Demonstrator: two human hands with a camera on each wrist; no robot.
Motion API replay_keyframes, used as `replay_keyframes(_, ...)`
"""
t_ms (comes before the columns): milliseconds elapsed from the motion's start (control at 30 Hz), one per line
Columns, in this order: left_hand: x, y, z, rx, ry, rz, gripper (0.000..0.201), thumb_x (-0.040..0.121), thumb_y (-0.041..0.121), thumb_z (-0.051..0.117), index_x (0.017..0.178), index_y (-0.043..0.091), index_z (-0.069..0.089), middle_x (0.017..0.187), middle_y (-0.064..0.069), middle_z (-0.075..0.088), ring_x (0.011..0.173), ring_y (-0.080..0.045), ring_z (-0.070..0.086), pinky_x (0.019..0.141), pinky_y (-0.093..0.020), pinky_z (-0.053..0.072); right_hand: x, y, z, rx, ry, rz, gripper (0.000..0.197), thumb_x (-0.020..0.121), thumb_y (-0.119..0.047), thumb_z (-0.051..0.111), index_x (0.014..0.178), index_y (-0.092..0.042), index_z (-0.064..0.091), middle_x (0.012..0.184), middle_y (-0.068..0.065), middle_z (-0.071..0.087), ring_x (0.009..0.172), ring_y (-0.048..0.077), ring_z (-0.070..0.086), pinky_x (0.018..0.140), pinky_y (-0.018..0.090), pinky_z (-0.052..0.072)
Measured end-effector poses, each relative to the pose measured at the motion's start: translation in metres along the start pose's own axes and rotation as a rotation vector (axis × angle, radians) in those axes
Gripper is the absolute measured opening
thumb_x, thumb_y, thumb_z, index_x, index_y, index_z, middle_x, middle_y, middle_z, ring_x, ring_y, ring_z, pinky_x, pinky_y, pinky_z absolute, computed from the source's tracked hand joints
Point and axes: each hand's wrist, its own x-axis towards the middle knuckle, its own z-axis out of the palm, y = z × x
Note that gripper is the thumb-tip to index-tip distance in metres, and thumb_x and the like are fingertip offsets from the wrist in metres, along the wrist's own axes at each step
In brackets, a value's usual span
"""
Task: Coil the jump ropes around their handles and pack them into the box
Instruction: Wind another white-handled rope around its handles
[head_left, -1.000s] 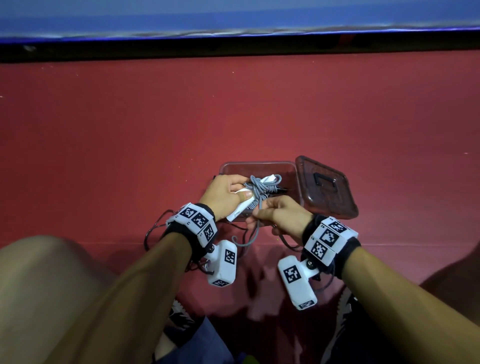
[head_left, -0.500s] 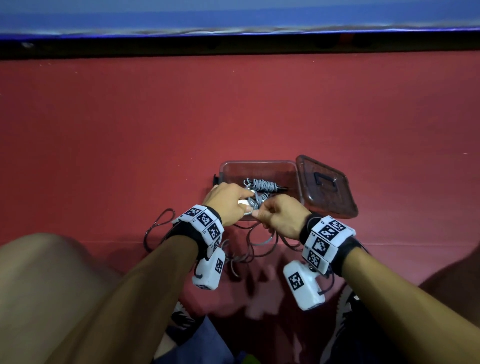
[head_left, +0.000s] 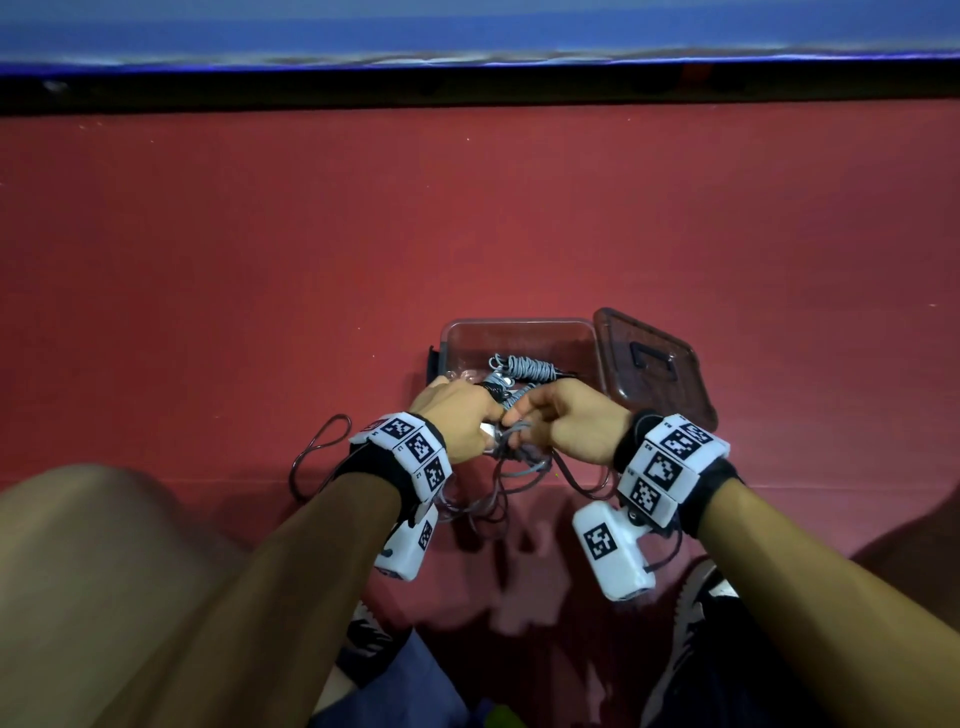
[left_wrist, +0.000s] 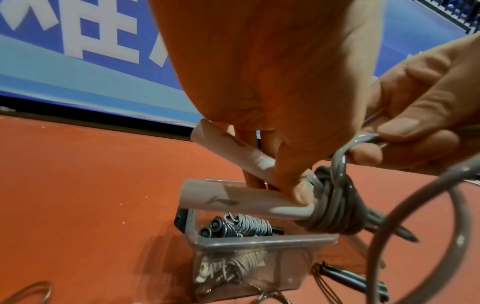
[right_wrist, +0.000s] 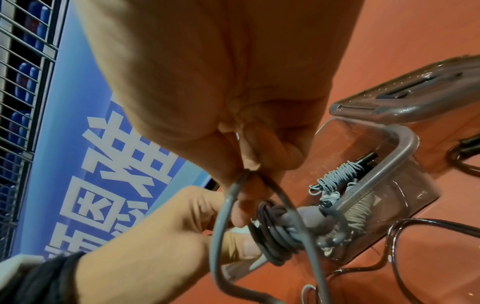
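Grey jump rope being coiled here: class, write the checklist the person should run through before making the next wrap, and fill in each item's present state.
1. Left hand holds both white handles together: ok.
2. Right hand pinches the grey rope ready to feed it: ok.
3. Existing wraps sit bunched at the handles' rope end: ok.
4. Loose rope on the floor free of snags: cannot tell.
5. Clear box open, lid set aside to its right: ok.
6. Room left in the box beside the coiled ropes already inside: cannot tell.
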Motion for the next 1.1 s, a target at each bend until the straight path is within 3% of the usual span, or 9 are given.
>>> replay_keyframes(133, -0.002, -0.002, -0.004, -0.001, -0.027, 0.015, 0.029, 0.092, 0.034, 0.070, 0.121, 0.041, 0.070, 0.099, 0.002, 0.065, 0.115, -0.032, 0.052, 0.103, -0.037, 0.041, -0.001, -0.001, -0.006, 0.029, -0.049, 0.005, 0.035, 0.085, 0.024, 0.048, 0.105, -0.002, 0.062, 0.092, 0.019, 0.071, 0.089, 0.028, 0.063, 0.088, 0.046, 0.049)
replay_keyframes(267, -0.003, 0.001, -0.006, 0.000, -0.019, 0.066, 0.038, 0.093, 0.031, 0.070, 0.130, 0.039, 0.066, 0.115, 0.003, 0.072, 0.119, -0.028, 0.055, 0.109, -0.035, 0.033, 0.002, 0.004, -0.007, -0.134, 0.045, -0.007, 0.037, 0.085, 0.018, 0.049, 0.097, -0.015, 0.063, 0.081, 0.006, 0.075, 0.080, 0.025, 0.067, 0.079, 0.044, 0.054)
replay_keyframes(333, -0.002, 0.002, -0.006, 0.023, -0.051, 0.090, 0.029, 0.092, 0.029, 0.071, 0.120, 0.036, 0.072, 0.095, 0.007, 0.071, 0.114, -0.028, 0.058, 0.112, -0.037, 0.031, 0.001, 0.004, -0.005, -0.215, 0.097, -0.024, 0.031, 0.088, 0.008, 0.055, 0.092, -0.022, 0.063, 0.078, 0.003, 0.075, 0.079, 0.022, 0.070, 0.080, 0.045, 0.056)
replay_keyframes(400, -0.003, 0.004, -0.004, 0.048, -0.091, 0.104, 0.011, 0.092, 0.028, 0.072, 0.102, 0.032, 0.073, 0.073, 0.013, 0.056, 0.103, -0.027, 0.057, 0.110, -0.037, 0.031, 0.000, 0.003, -0.005, -0.303, 0.137, -0.044, 0.021, 0.090, 0.000, 0.060, 0.091, -0.021, 0.062, 0.079, 0.001, 0.075, 0.078, 0.013, 0.071, 0.077, 0.034, 0.056)
replay_keyframes(500, -0.005, 0.004, -0.004, 0.007, -0.115, 0.129, 0.004, 0.089, 0.027, 0.074, 0.090, 0.031, 0.072, 0.065, 0.012, 0.055, 0.086, -0.021, 0.055, 0.103, -0.036, 0.039, -0.003, -0.002, -0.009, -0.410, 0.202, -0.091, 0.014, 0.089, -0.008, 0.067, 0.086, -0.021, 0.065, 0.075, -0.006, 0.074, 0.063, -0.007, 0.065, 0.062, 0.009, 0.047)
replay_keyframes(733, -0.004, -0.009, -0.017, -0.093, -0.075, 0.158, 0.037, 0.087, 0.026, 0.075, 0.119, 0.045, 0.072, 0.105, 0.014, 0.076, 0.100, -0.010, 0.061, 0.104, -0.031, 0.035, 0.003, 0.010, -0.015, -0.265, 0.258, -0.077, 0.024, 0.088, -0.003, 0.059, 0.073, -0.020, 0.067, 0.061, -0.005, 0.069, 0.053, 0.010, 0.062, 0.057, 0.028, 0.053)
replay_keyframes(800, -0.004, -0.008, -0.016, -0.072, -0.070, 0.157, 0.037, 0.088, 0.026, 0.074, 0.120, 0.046, 0.071, 0.103, 0.012, 0.076, 0.103, -0.014, 0.061, 0.107, -0.033, 0.031, 0.003, 0.009, -0.015, -0.226, 0.228, -0.074, 0.024, 0.089, -0.001, 0.058, 0.076, -0.018, 0.067, 0.061, -0.004, 0.067, 0.051, 0.008, 0.058, 0.053, 0.027, 0.050)
replay_keyframes(933, -0.003, -0.007, -0.015, -0.065, -0.060, 0.133, 0.041, 0.091, 0.025, 0.072, 0.127, 0.044, 0.067, 0.113, 0.010, 0.074, 0.111, -0.016, 0.058, 0.108, -0.031, 0.026, 0.003, 0.010, -0.020, -0.386, 0.226, -0.082, 0.015, 0.087, -0.016, 0.070, 0.076, -0.025, 0.070, 0.068, -0.012, 0.071, 0.061, -0.004, 0.062, 0.065, 0.016, 0.046)
replay_keyframes(1100, 0.000, -0.012, -0.015, -0.064, -0.070, 0.113, 0.042, 0.091, 0.027, 0.073, 0.129, 0.043, 0.066, 0.122, 0.013, 0.071, 0.118, -0.014, 0.057, 0.113, -0.036, 0.026, 0.004, 0.012, -0.023, -0.397, 0.236, -0.090, 0.010, 0.086, -0.022, 0.074, 0.079, -0.029, 0.071, 0.078, -0.011, 0.073, 0.078, 0.005, 0.068, 0.073, 0.017, 0.048)
